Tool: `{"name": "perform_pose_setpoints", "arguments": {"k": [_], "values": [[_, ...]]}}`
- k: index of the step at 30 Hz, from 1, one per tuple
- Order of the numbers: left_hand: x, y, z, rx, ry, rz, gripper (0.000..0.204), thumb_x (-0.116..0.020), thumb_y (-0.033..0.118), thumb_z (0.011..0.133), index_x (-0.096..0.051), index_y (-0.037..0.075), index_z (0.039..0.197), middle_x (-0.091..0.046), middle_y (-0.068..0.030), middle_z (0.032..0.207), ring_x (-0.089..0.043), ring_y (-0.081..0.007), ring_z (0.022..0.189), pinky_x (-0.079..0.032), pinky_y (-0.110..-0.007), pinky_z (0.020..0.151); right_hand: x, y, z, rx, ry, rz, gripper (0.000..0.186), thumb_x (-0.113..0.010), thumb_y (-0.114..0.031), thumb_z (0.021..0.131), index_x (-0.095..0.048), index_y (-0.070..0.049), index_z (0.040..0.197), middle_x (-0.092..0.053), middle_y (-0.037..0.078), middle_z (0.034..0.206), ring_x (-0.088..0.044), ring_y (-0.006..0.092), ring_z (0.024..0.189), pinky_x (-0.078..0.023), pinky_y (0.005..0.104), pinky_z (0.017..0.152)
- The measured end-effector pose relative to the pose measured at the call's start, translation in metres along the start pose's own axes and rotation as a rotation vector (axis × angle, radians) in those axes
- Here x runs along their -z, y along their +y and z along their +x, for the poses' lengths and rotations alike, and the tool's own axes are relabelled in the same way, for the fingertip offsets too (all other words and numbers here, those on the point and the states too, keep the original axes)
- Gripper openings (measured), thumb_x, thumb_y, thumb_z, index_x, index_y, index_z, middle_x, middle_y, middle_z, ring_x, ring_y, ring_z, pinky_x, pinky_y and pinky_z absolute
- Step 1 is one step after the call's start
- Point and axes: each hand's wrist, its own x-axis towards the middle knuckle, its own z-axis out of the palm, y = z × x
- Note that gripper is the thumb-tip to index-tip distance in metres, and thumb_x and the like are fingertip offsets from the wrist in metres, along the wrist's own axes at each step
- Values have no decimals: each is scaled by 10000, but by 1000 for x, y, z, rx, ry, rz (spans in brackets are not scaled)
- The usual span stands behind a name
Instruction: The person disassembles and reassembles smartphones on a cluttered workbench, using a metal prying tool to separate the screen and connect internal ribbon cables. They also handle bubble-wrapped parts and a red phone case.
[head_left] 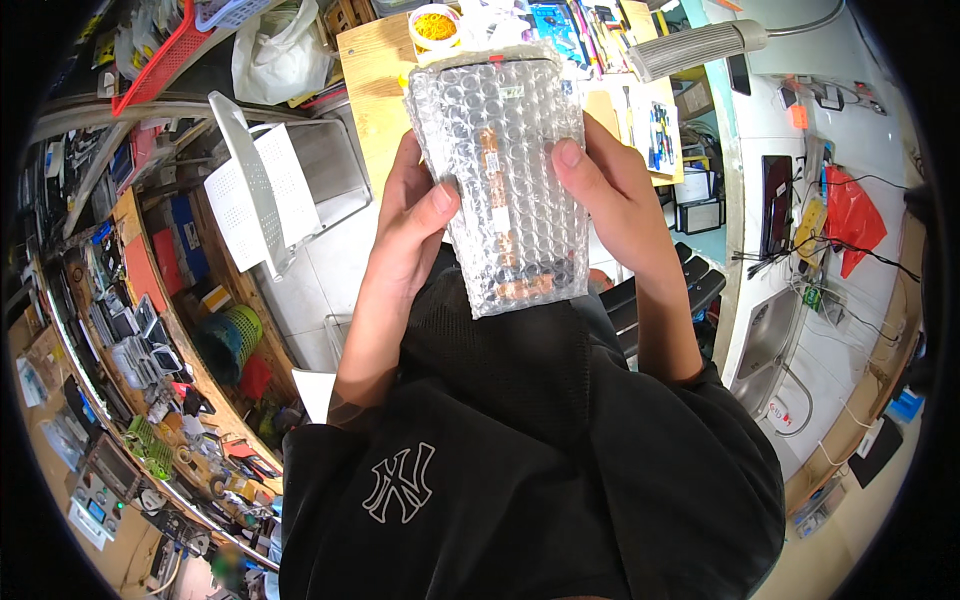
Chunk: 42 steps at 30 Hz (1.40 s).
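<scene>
A bubble-wrapped package (505,190) is held upright-looking in front of me, over my black-clad lap; through the clear plastic show a dark flat piece, copper-coloured strips, small pale labels and a red mark at the top edge. My left hand (418,215) grips its left side, thumb on the front and fingers curled behind. My right hand (605,195) grips the right side, thumb pressed on the bubbles, other fingers mostly hidden behind it.
A wooden desk (365,100) with an orange-filled tub, tools and pens lies beyond, under a lamp (690,50). At left are a white perforated chair (285,190) and cluttered shelves (150,350); at right, a counter with a sink (760,340), cables and a red bag (850,215).
</scene>
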Motion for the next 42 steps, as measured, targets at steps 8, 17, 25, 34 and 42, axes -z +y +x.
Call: {"name": "perform_pose_setpoints", "arguments": {"k": [8,17,25,34,42], "values": [[-9,-7,7,-52,-30,-12,1073,-865,433,805,-271,-25,1571,-493,-180,1490,-500,-288,1378,-377,-412,1168,10,-8,-7,42,40,10,572,-560,-426,1065,-543,21,1421,-708,78,984,-621,121,896,-486,285,825],[-10,-16,9,-7,-15,-30,944,-797,408,880,-298,-22,1556,-533,-180,1447,-551,-263,1328,-433,-394,1123,12,1,-6,35,128,39,434,-499,-402,1103,-643,3,1163,-583,6,808,-491,74,767,-427,265,710],[-10,-22,13,24,51,9,839,-752,378,906,-349,-19,1525,-598,-166,1366,-611,-232,1247,-490,-375,1064,23,7,-2,65,213,34,314,-616,-249,1059,-601,-4,863,-477,-60,663,-383,20,638,-326,236,559],[-10,-21,15,44,79,20,821,-742,356,909,-352,-21,1525,-588,-169,1378,-602,-241,1260,-469,-384,1090,24,12,4,84,308,81,251,-687,-226,1017,-618,-19,893,-550,-43,751,-475,19,678,-376,211,591],[-8,-19,18,38,88,13,897,-753,373,880,-320,-39,1549,-553,-183,1425,-568,-266,1304,-439,-387,1121,37,14,9,-111,234,481,343,-623,-250,1044,-651,53,1203,-603,-13,874,-516,59,758,-431,253,673]]}}
